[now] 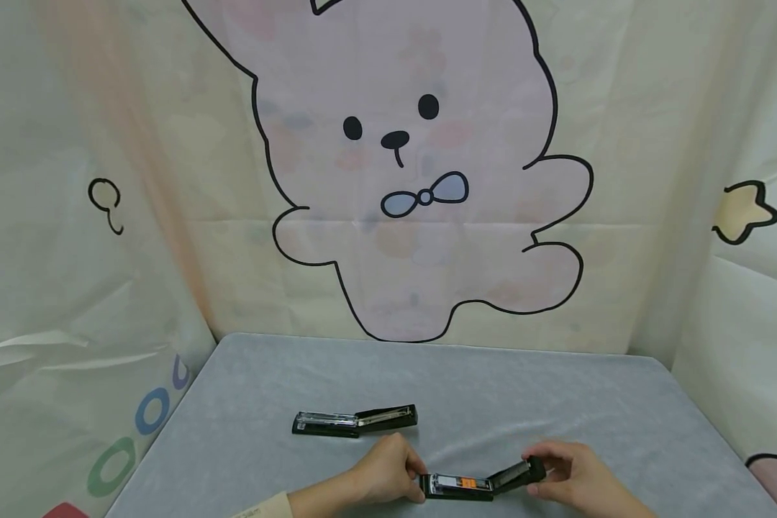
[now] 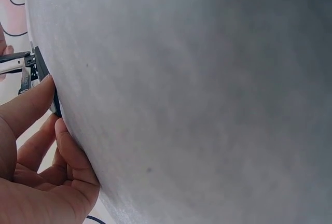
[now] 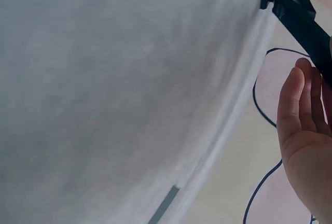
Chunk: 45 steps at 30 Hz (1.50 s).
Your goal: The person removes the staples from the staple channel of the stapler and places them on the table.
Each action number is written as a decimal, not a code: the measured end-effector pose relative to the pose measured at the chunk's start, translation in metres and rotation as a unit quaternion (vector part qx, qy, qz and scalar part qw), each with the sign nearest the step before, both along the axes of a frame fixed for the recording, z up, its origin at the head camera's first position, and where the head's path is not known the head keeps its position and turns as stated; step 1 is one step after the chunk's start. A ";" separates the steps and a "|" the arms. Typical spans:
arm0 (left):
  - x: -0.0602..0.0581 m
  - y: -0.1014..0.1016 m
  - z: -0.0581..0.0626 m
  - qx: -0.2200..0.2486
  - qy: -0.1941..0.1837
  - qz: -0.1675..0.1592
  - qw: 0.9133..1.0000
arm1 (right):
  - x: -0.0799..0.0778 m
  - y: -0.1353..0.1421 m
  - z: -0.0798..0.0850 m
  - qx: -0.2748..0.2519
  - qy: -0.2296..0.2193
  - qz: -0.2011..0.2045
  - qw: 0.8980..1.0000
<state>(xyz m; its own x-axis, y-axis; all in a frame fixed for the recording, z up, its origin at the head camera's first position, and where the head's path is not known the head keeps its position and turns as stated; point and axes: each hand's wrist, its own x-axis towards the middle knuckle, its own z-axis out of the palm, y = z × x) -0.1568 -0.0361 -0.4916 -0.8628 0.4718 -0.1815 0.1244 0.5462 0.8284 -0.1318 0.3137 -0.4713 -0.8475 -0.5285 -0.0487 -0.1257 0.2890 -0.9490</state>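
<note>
A black stapler (image 1: 460, 486), folded wide open, lies near the front of the table with a white and orange patch inside its left part. My left hand (image 1: 388, 467) pinches the left end of it between thumb and fingers. At the other end, my right hand (image 1: 573, 475) grips the tip of the raised arm, which slants up to the right. The right wrist view shows that dark arm (image 3: 303, 24) above the curved fingers. Farther back on the table lies a second opened black stapler (image 1: 326, 423), apart from both hands.
A grey cloth (image 1: 265, 381) covers the table. Behind it hangs a pale curtain (image 1: 621, 288) with a cartoon animal on it, and more fabric closes off both sides. A grey strip (image 3: 165, 203) shows near the cloth's edge in the right wrist view.
</note>
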 end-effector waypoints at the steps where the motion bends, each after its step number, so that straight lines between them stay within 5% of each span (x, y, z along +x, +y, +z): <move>1: 0.000 0.000 0.000 -0.001 0.001 0.001 1.000 | 0.000 0.002 -0.001 -0.001 -0.005 0.000 1.000; 22: 0.000 -0.001 0.000 0.003 -0.009 0.001 1.000 | -0.002 0.022 -0.019 0.074 -0.039 -0.009 0.996; 28: 0.000 0.000 -0.001 0.001 -0.005 0.002 1.000 | -0.003 0.025 -0.024 0.062 -0.027 0.017 0.998; 34: 0.001 0.000 -0.001 0.011 0.006 0.001 1.000 | -0.003 0.027 -0.027 0.040 -0.062 0.024 0.997; 45: 0.001 -0.001 -0.002 0.018 -0.005 0.001 1.000 | -0.004 0.032 -0.020 0.077 -0.053 -0.019 0.995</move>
